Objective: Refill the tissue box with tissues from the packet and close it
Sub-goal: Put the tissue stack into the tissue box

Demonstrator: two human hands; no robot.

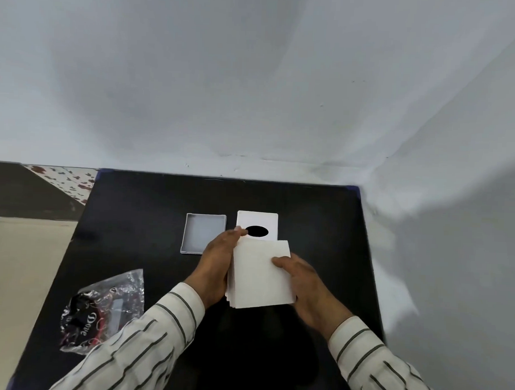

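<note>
A thick stack of white tissues point(260, 275) is held above the black table point(139, 214) between both hands. My left hand point(219, 262) grips its left edge, fingers reaching along the far side. My right hand point(304, 279) holds the right edge, thumb on top. The open white tissue box base point(203, 233) lies empty at the table's middle, left of the stack. The white lid point(257, 221) with a dark oval slot lies flat just behind the stack, partly covered by it. The crumpled clear plastic packet point(100, 312) with red and black print rests at the near left.
A grey-white wall rises right behind the table and along its right side. The table's left edge drops to a beige floor, with a patterned white and red strip at the far left corner. Striped sleeves cover both forearms.
</note>
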